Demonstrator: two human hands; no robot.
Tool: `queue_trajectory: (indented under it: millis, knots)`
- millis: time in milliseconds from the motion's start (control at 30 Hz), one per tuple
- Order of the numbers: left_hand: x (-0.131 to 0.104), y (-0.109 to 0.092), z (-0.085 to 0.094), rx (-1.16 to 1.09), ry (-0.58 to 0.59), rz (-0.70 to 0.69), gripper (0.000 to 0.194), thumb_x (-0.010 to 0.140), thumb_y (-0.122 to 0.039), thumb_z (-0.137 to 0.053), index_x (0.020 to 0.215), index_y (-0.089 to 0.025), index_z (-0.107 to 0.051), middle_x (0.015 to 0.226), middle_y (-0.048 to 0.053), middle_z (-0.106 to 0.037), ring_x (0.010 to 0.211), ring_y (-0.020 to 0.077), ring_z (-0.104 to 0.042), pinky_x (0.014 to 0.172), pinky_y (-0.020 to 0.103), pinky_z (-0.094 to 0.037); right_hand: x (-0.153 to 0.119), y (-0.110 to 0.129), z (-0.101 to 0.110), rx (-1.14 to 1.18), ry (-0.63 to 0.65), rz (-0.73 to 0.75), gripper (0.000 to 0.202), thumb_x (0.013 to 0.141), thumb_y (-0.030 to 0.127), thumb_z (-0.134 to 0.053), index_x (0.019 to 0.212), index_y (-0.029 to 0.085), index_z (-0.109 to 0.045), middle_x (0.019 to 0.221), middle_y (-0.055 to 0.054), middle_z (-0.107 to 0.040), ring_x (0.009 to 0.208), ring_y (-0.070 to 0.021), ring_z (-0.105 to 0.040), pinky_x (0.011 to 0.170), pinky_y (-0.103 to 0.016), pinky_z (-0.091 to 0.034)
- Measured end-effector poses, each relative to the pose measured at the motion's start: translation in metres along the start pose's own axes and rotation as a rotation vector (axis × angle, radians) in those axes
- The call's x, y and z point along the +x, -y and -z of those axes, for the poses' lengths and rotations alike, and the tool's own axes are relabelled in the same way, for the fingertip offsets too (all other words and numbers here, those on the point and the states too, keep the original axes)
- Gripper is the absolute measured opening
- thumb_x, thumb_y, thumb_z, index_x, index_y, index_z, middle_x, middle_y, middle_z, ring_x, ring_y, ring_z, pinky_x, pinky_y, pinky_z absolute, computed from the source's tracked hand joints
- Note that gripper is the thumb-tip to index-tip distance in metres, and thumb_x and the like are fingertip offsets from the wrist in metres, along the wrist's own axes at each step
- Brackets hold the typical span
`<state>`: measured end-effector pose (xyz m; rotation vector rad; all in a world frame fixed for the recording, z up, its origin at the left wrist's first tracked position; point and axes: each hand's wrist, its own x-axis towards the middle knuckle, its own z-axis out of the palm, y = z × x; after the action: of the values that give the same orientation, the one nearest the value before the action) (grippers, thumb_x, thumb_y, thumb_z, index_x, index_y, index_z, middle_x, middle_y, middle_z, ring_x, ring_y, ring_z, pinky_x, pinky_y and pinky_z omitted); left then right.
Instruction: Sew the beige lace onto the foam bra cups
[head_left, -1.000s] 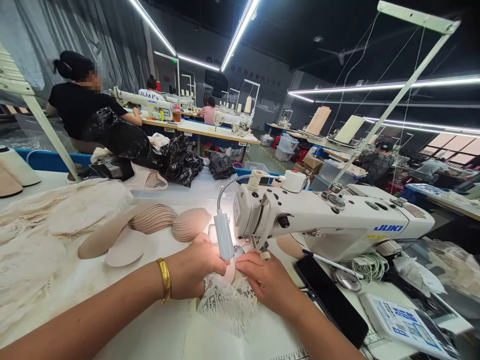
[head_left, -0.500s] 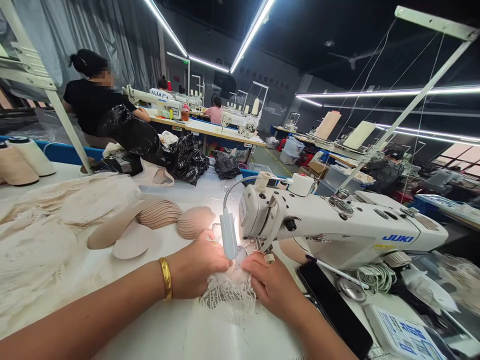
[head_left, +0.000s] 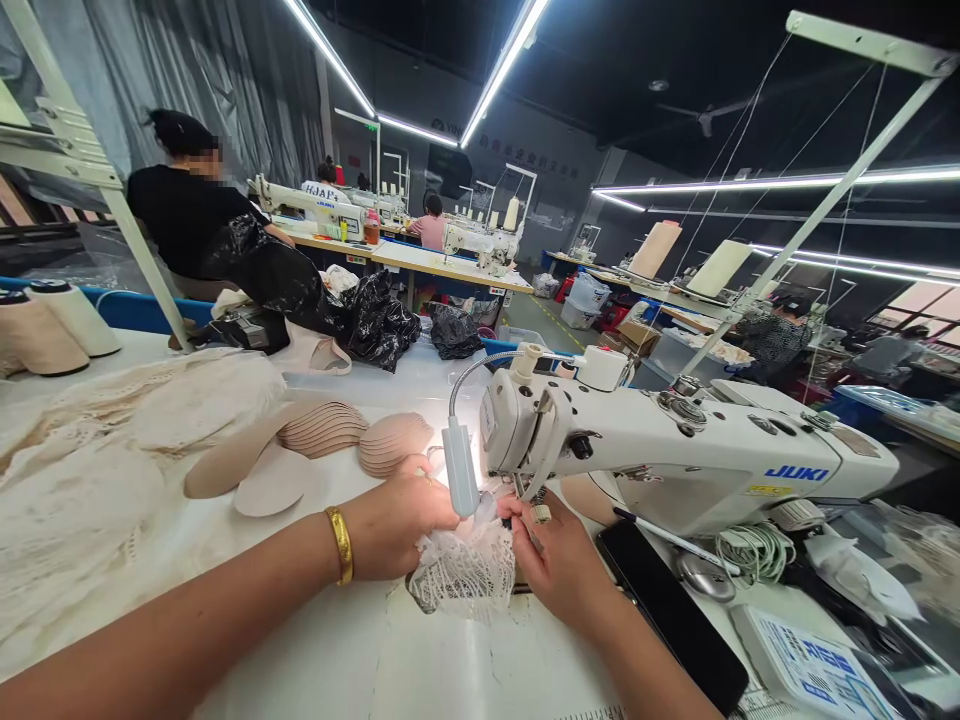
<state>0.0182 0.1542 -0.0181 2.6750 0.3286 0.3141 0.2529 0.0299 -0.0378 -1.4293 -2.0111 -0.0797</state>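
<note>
White lace fabric (head_left: 466, 575) lies bunched under the head of a white JUKI sewing machine (head_left: 697, 450), its fringed edge toward me. My left hand (head_left: 397, 515), with a gold bangle (head_left: 340, 545) at the wrist, is closed on the lace's left side; the lamp (head_left: 460, 470) partly covers its fingertips. At the lace's right edge, close by the needle area, my right hand (head_left: 562, 555) has its fingers curled in. Something small and dark shows between its thumb and fingertips, too unclear to name. The needle itself is hidden.
Left of the machine are stacked beige bra cups (head_left: 394, 445) and a heap of cream lace (head_left: 150, 420). A black phone (head_left: 667, 620) and a white box (head_left: 814, 665) lie at right. Thread cones (head_left: 45, 330) stand far left. A co-worker (head_left: 199, 220) sits beyond.
My right hand has moved up toward the needle area, its fingers now more curled. The lace has shifted slightly and spreads differently, uncovering a dark patch at its lower left. My left hand stays on it.
</note>
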Motion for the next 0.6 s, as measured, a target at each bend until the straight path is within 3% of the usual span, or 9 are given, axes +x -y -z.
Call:
queue_trajectory:
  millis: [167, 333, 433, 500, 600]
  knots:
    - [-0.006, -0.005, 0.007, 0.128, 0.061, -0.001, 0.026, 0.076, -0.017, -0.062, 0.098, -0.026, -0.073, 0.092, 0.004, -0.071, 0.088, 0.026, -0.061, 0.098, 0.043, -0.034, -0.003, 0.004, 0.002, 0.017, 0.035, 0.098, 0.028, 0.1, 0.008, -0.043, 0.115, 0.023, -0.061, 0.096, -0.006, -0.074, 0.087, -0.0251, -0.064, 0.075, -0.037, -0.051]
    - [-0.006, -0.026, -0.005, 0.371, 0.006, 0.181, 0.018, 0.08, -0.032, -0.066, 0.093, -0.019, -0.07, 0.093, 0.012, -0.066, 0.089, 0.0317, -0.057, 0.089, 0.05, -0.037, -0.003, 0.014, -0.004, 0.064, 0.208, 0.177, 0.028, 0.103, 0.027, -0.062, 0.13, 0.025, -0.054, 0.121, -0.008, -0.072, 0.11, -0.0285, -0.064, 0.091, -0.042, -0.049]
    - [-0.007, -0.04, -0.009, 0.417, 0.055, 0.253, 0.025, 0.084, -0.041, -0.066, 0.091, -0.017, -0.069, 0.094, 0.012, -0.065, 0.091, 0.0326, -0.057, 0.091, 0.053, -0.04, -0.004, 0.011, -0.012, -0.046, 0.242, 0.127, 0.015, 0.104, 0.018, -0.055, 0.117, 0.024, -0.059, 0.1, -0.005, -0.071, 0.095, -0.0259, -0.063, 0.075, -0.035, -0.048]
    - [-0.01, -0.045, -0.006, 0.378, 0.056, 0.252, 0.028, 0.083, -0.041, -0.069, 0.101, -0.019, -0.069, 0.097, 0.01, -0.065, 0.092, 0.0306, -0.058, 0.093, 0.051, -0.041, -0.004, 0.005, -0.015, -0.129, 0.235, 0.117, 0.02, 0.103, 0.01, -0.046, 0.105, 0.023, -0.061, 0.09, -0.005, -0.068, 0.085, -0.0247, -0.061, 0.067, -0.033, -0.044]
    - [-0.017, -0.044, 0.0, 0.34, 0.067, 0.228, 0.032, 0.079, -0.035, -0.075, 0.107, -0.021, -0.067, 0.097, 0.007, -0.063, 0.087, 0.027, -0.057, 0.089, 0.047, -0.042, -0.006, -0.001, -0.013, -0.175, 0.237, 0.082, 0.022, 0.101, 0.009, -0.044, 0.093, 0.023, -0.059, 0.086, -0.005, -0.066, 0.076, -0.0234, -0.059, 0.066, -0.034, -0.044]
